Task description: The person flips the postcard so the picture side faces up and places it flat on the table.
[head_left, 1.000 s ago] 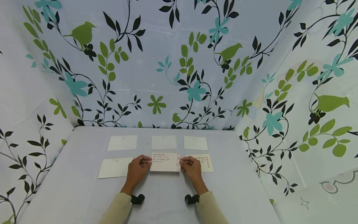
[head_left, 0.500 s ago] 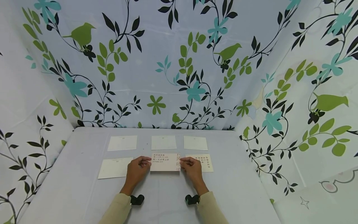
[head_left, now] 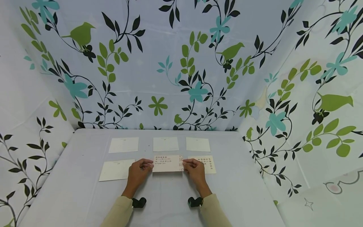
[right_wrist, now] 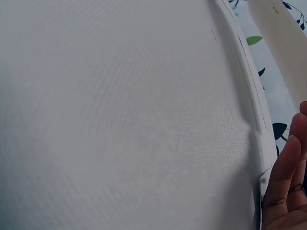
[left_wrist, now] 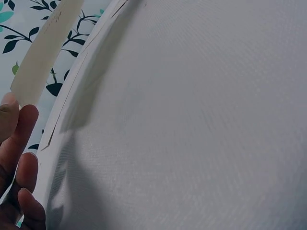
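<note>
A cream card (head_left: 167, 164) printed with rows of characters, and larger red ones at its right end, is held up off the table between both hands. The left hand (head_left: 138, 173) pinches its left edge; in the left wrist view the thumb and index finger meet at the corner of the card (left_wrist: 45, 52). At the opposite edge the right hand (head_left: 196, 175) pinches the card, partly covering the red characters. The right wrist view has the card (right_wrist: 283, 43) raised above the cloth, with the right hand's fingers (right_wrist: 288, 167) low at the side.
Three pale cards lie in the back row: left (head_left: 123, 145), middle (head_left: 165, 144), right (head_left: 198, 145). Another pale card (head_left: 114, 170) lies beside the left hand. A printed card (head_left: 210, 164) is partly behind the right hand. White cloth covers the table (head_left: 167, 205); patterned curtains (head_left: 153, 63) enclose it.
The held card has tilted slightly, its lower edge now a little higher in the head view. Both hands keep their pinch and nearly the same place.
</note>
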Demonstrator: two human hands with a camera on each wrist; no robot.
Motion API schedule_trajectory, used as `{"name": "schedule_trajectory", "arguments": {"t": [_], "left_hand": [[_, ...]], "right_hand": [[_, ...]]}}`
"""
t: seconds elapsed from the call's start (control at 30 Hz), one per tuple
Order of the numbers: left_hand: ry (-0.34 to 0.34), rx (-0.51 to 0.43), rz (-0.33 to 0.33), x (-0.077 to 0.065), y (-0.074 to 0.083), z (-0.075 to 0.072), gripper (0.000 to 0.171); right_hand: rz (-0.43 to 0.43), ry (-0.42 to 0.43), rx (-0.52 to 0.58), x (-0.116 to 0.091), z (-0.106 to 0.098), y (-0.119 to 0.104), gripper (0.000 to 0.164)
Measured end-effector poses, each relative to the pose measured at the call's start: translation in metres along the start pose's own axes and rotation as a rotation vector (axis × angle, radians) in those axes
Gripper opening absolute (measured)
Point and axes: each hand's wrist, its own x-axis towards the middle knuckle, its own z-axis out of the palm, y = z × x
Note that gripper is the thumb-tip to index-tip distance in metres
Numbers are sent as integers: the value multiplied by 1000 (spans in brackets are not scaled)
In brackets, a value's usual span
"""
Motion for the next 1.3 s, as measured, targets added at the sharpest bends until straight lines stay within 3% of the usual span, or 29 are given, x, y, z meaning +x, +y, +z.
{"name": "schedule_trajectory", "arguments": {"t": [0.73, 1.3], "left_hand": [[-33, -6, 10, 1, 1, 2, 9], [-7, 20, -16, 0, 1, 4, 19]], "right_hand": [[9, 2, -18, -1, -2, -1, 14], [44, 26, -100, 1, 4, 1, 9]]}}
